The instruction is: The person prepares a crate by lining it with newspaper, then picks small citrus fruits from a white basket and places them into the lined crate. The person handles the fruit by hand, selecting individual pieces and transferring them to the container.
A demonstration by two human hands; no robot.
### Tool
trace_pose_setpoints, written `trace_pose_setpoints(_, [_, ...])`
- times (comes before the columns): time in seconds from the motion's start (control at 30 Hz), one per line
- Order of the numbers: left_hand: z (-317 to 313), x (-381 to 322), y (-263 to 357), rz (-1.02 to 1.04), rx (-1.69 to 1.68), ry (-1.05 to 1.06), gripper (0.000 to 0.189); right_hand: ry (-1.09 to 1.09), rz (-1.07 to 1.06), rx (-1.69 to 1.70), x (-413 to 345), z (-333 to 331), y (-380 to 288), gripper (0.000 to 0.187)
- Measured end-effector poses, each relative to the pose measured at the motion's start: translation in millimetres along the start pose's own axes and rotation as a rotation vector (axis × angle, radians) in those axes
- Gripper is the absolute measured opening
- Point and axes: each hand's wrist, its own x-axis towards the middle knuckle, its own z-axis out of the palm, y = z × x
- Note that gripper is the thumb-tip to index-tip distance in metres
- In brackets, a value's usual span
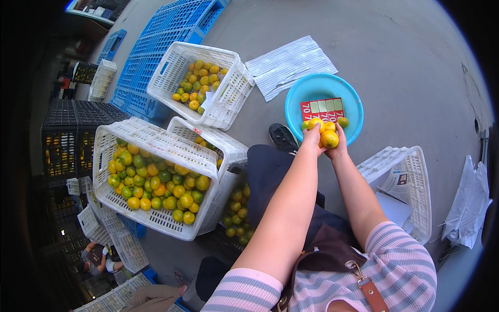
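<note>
My left hand [313, 137] and my right hand [340, 145] are cupped side by side around several yellow-orange mandarins [330, 139]. They hold the fruit over the near edge of a turquoise plastic basin [354, 91] on the floor. In the basin lies a red sheet with pale label patches [322, 106], bearing printing. Another greenish mandarin [343, 122] shows just beyond my right fingers. Part of the basin's near side is hidden behind my hands and the fruit.
White plastic crates [156, 230] of green and yellow mandarins [156, 181] stand at left, another [230, 117] behind them. Beyond are blue pallets [156, 46] and black crates [58, 113]. A striped sheet [290, 64] lies near the basin. A tipped white crate [423, 195] is right; a person [95, 259] sits lower left.
</note>
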Motion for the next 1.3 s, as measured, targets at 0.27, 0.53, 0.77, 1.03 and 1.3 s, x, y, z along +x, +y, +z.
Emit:
trace_pose_setpoints(0.27, [4.4, -2.7, -1.4, -0.162, 0.235, -0.167, 0.068, 0.277, 0.045, -0.121, 36.5, -57.9, -6.8, 0.073])
trace_pose_setpoints(0.53, [-6.8, -147.4, 5.5, 0.293, 0.238, -0.39, 0.042, 0.011, -0.104, -0.262, -48.3, -47.3, 29.0, 0.061])
trace_pose_setpoints(0.77, [-243.9, -350.7, -7.3, 0.725, 0.072, -0.737, 0.035, -0.227, -0.249, -0.695, -184.0, 114.0, 150.2, 0.032])
trace_pose_setpoints(1.03, [-594.5, -443.7, -91.4, 0.568, -0.146, 0.24, 0.031, -1.563, 0.024, -1.887, -293.2, 224.0, 458.9, 0.037])
trace_pose_setpoints(1.3, [-705.9, -478.3, -85.4, 1.079, -0.423, 0.245, 0.027, -1.435, -0.731, -1.79, -283.7, 243.0, 762.4, 0.07])
